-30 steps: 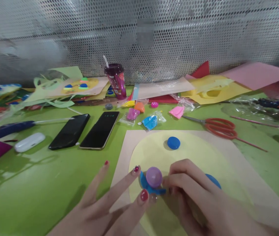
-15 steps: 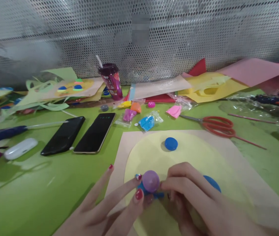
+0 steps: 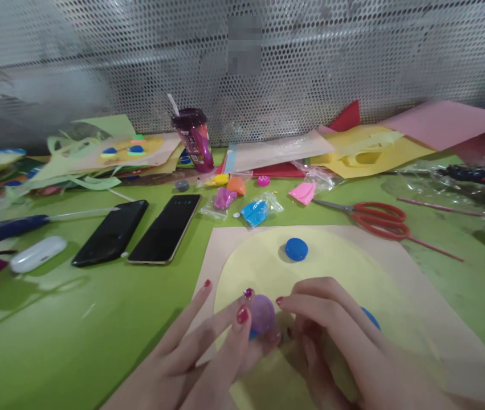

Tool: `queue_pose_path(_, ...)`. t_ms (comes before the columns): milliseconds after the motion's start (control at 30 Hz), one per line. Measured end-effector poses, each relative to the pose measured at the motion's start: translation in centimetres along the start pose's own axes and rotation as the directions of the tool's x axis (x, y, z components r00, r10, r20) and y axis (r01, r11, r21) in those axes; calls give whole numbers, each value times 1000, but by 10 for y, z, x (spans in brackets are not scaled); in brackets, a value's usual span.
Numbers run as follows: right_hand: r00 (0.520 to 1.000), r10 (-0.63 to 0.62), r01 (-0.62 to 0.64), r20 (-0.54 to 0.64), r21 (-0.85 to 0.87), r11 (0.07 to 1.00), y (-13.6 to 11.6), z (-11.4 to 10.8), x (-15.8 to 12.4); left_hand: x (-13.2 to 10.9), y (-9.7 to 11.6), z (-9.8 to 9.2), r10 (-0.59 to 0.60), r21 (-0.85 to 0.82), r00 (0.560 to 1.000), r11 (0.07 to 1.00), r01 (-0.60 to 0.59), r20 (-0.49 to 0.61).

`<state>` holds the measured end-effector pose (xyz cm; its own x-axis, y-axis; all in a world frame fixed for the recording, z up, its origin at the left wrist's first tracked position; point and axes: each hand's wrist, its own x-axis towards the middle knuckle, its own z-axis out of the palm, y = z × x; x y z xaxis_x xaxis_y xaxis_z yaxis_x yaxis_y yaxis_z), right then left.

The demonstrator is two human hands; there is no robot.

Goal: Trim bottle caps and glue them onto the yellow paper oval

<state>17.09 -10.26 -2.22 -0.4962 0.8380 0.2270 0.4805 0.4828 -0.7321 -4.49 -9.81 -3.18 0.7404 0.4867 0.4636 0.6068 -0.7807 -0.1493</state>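
Observation:
A round purple cap (image 3: 263, 313) is held in the fingers of my left hand (image 3: 208, 347), low over the paper. A bit of blue modelling clay (image 3: 253, 334) shows under the cap's lower edge. Close to the cap's right side, my right hand (image 3: 336, 330) has its fingers curled in; whatever they may hold is hidden. Beneath both hands lies a big pale yellow paper circle (image 3: 259, 256) on a light pink sheet (image 3: 208, 256). One blue cap (image 3: 296, 249) rests near the circle's top. Another blue disc (image 3: 370, 318) is partly covered by my right hand.
Two phones (image 3: 165, 230) and a white case (image 3: 38, 254) lie left. Clay packets, including a blue one (image 3: 255, 213), sit ahead, with red-handled scissors (image 3: 379, 219) to the right. Behind stand a purple cup (image 3: 194, 139), coloured papers (image 3: 366, 151) and a perforated metal panel (image 3: 310, 62).
My left hand has shifted slightly up and right, covering more of the blue clay under the purple cap. My right index fingertip has lifted a little from the cap's side.

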Motion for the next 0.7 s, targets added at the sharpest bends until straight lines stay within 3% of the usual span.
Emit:
queue_pose_path(133,1000,9,-9,-19,9,1000,-1,-1,0,0,2,5,55,-48,998,997,-56,-23)
queue_pose_path(300,999,48,-48,1,6,999,-2,-1,0,-3,5,9,29,15,1000,999,-29,2)
queue_pose_path(533,994,13,-11,-113,18,1000,-3,1,0,2,8,7,63,44,998,997,-63,8)
queue_pose_path(700,993,28,-26,-114,19,999,-3,3,-2,4,12,7,67,84,998,994,-66,-7)
